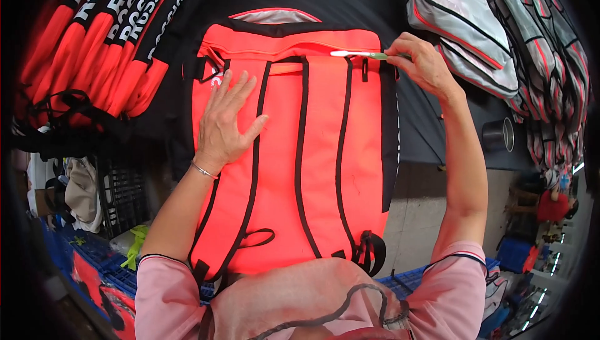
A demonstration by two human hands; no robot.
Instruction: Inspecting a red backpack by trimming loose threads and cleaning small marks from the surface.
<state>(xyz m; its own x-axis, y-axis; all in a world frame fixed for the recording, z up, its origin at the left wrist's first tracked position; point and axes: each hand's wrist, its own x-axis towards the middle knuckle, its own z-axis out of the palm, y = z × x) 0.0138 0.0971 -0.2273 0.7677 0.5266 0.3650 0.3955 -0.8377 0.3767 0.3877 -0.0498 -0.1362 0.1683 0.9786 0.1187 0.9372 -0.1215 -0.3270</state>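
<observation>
A bright red-orange backpack [278,152] with black-edged shoulder straps lies on the table in front of me, strap side up. My left hand [228,121] rests flat on its left part with the fingers spread. Near the top right corner, my right hand [425,62] pinches a slim toothbrush [362,55] by its green-and-white handle. The brush's white head points left, along the seam at the top of the bag. A loose black strap with a buckle [372,247] hangs at the bag's lower right.
Black cloth [356,2] covers the table. Several red-and-black bags [94,52] are stacked at the left. Grey-silver bags [462,21] lie at the far right, beside a row of similar bags [544,46]. A dark cup [497,135] lies near the right edge. Another person [555,205] is at the far right.
</observation>
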